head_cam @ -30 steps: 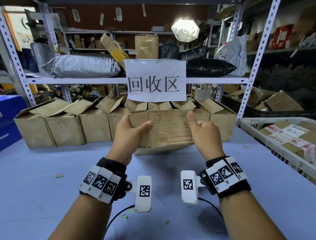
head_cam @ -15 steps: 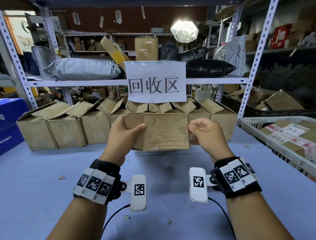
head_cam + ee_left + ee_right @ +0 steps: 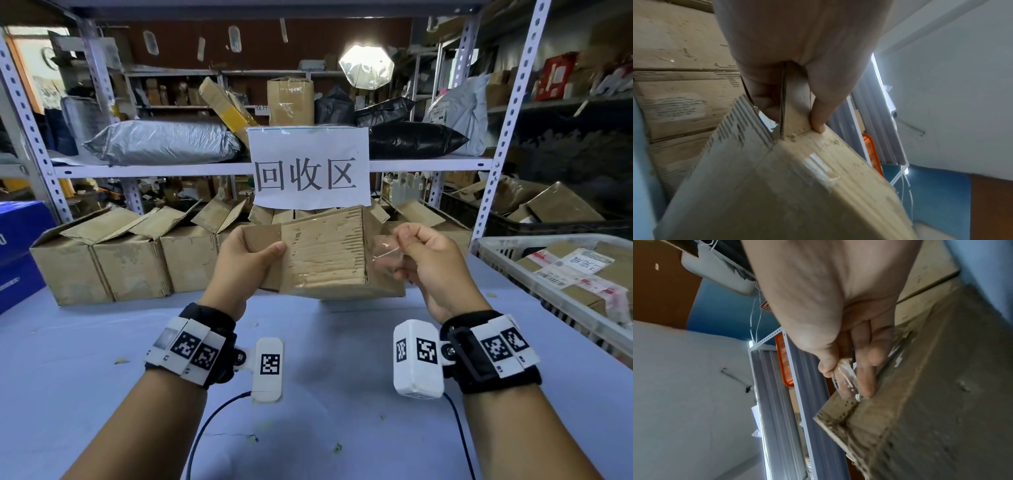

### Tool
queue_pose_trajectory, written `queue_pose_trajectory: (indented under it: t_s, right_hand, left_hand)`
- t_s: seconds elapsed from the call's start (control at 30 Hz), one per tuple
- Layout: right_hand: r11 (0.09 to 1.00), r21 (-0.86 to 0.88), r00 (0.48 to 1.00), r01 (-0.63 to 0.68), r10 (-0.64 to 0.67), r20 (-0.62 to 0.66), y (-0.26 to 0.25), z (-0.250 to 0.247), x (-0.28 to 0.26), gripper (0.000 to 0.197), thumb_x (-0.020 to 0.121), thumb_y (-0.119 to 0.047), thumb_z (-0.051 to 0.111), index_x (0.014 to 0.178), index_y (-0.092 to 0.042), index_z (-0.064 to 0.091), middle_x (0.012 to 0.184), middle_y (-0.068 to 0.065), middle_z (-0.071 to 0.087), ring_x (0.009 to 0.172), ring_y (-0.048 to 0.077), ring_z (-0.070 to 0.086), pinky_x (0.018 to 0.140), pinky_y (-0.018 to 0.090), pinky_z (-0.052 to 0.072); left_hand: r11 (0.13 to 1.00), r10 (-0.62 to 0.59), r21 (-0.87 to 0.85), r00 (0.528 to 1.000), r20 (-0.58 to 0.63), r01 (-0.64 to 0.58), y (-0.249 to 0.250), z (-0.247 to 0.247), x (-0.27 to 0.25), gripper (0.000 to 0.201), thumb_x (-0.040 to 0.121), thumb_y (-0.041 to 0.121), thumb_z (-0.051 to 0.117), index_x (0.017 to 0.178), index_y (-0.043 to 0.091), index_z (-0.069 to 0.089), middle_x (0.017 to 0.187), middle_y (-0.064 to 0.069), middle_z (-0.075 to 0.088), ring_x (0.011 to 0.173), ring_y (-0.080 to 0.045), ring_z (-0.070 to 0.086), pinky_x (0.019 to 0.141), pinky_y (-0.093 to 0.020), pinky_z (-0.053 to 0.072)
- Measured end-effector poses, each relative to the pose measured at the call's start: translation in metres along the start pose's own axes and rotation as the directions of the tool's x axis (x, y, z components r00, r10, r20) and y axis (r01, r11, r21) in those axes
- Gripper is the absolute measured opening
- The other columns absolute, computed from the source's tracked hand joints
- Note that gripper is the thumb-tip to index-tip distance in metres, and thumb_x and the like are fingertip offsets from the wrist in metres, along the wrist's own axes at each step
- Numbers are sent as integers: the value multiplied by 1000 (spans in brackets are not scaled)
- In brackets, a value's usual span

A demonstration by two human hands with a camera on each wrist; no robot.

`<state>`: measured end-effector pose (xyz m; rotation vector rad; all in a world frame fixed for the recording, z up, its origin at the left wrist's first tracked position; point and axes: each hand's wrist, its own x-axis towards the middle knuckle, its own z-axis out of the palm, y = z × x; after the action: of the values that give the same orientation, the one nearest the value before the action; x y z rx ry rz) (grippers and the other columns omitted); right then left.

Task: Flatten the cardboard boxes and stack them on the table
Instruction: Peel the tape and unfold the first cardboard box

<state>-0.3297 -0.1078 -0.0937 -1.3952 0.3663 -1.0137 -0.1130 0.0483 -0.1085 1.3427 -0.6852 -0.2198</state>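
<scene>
1. Table (image 3: pixel 61 394), pale blue top, fills the whole lower half of the head view; a few small scraps lie on it.
2. Shelving rack (image 3: pixel 191 168) runs across the upper half, grey perforated posts at the far left & right edges; silver mailer bag (image 3: pixel 161 142) upper left, black bag (image 3: pixel 414 140) upper right of centre.
3. Row of open boxes (image 3: pixel 137 260) sits at mid-left on the table's far edge, flaps up, side by side and touching.
4. White crate (image 3: pixel 507 270) at the right edge, labelled parcels inside.
5. White sign (image 3: pixel 310 168) w/ three black characters hangs dead centre from the shelf edge, just above the held box.
6. Cardboard box (image 3: pixel 325 257), centre frame, is up off the table, tilted, worn ribbed face toward the camera, between both hands.
7. Left hand (image 3: pixel 239 270) grips the box's left end flap: thumb (image 3: pixel 274 248) on the front, fingers wrapped behind. Left wrist cam confirms it, flap pinched between thumb and fingers (image 3: pixel 768 104).
8. Right hand (image 3: pixel 435 267), right of centre, fingers curled, pinching a strip of clear tape (image 3: pixel 383 251) at the box's right end. Right wrist cam: tape (image 3: pixel 844 379) between thumb & fingers, its far end on the box corner (image 3: pixel 900 426).
</scene>
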Motion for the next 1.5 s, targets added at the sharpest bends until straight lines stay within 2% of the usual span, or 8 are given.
queue_pose_trajectory:
  t_s: [0.13, 0.27, 0.43, 0.53, 0.77, 0.9, 1.07, 1.5]
  right_hand:
    - [999, 9, 998, 52, -51, -21, -6, 4, 2, 11, 102, -19, 56, 102, -12, 64, 96, 3, 78, 67, 14, 73, 52, 19, 53]
    - [993, 71, 996, 93, -94, 10, -7, 10, 2, 14, 101, -21, 56, 98, -16, 69, 110, 2, 76, 84, 21, 70, 63, 23, 58]
    - [986, 120, 989, 114, -123, 77, -10, 33, 4, 9, 100, -21, 57, 102, -14, 64, 104, 3, 76, 88, 19, 66, 68, 26, 59]
    - [978, 163, 983, 132, -150, 107, -16, 42, 1, 9, 92, -23, 63, 98, -17, 66, 87, 1, 75, 82, 12, 68, 71, 27, 60]
    - [965, -101, 952, 243, -217, 216, -33, 29, -9, 11, 97, -12, 62, 94, -19, 71, 83, -4, 73, 85, 19, 62, 90, 39, 54]
    - [747, -496, 897, 442, -373, 238, -36, 23, -11, 20, 87, -14, 76, 86, -34, 74, 83, -20, 71, 77, -4, 60, 72, 8, 46]
    - [548, -730, 882, 408, -442, 161, -25, 22, -8, 21, 82, -21, 81, 101, -28, 79, 103, -12, 63, 97, 5, 58, 90, 24, 47]
    - [485, -721, 846, 495, -456, 275, -14, 17, -16, 13, 93, -30, 68, 97, -25, 80, 95, -13, 74, 90, 6, 66, 83, 35, 53]
  left_hand:
    - [968, -13, 252, 1000, -22, 18, 2, 6, 7, 40, 86, 27, 82, 114, 23, 54, 122, -1, 64, 107, -21, 64, 83, -40, 59]
    - [614, 334, 724, 935, 122, -314, 29, 10, 8, 86, 81, 39, 82, 152, 23, 37, 151, -7, 42, 140, -30, 34, 118, -49, 30]
    - [534, 233, 533, 720, 654, -657, 65, 34, -22, 106, 58, 76, 73, 150, 59, 22, 166, 11, 3, 152, -18, -1, 117, -55, 8]
    - [349, 211, 582, 667, 715, -735, 68, 41, -26, 114, 64, 54, 85, 157, 45, 18, 169, -1, 1, 155, -25, 0, 121, -53, 15]
    - [435, 410, 524, 680, 608, -732, 58, 32, -27, 100, 57, 55, 84, 145, 33, 43, 146, 2, 35, 135, -22, 35, 113, -47, 39]
    - [657, 437, 433, 780, 448, -617, 43, 39, -39, 96, 56, 54, 89, 139, 27, 50, 142, 4, 39, 137, -19, 39, 116, -43, 37]
    - [722, 399, 432, 835, 378, -540, 28, 49, -48, 97, 56, 39, 98, 139, 22, 52, 145, -1, 38, 139, -19, 37, 120, -41, 32]
    - [747, 376, 421, 849, 372, -515, 21, 41, -46, 92, 58, 37, 98, 137, 26, 53, 146, 0, 34, 142, -19, 33, 121, -41, 31]
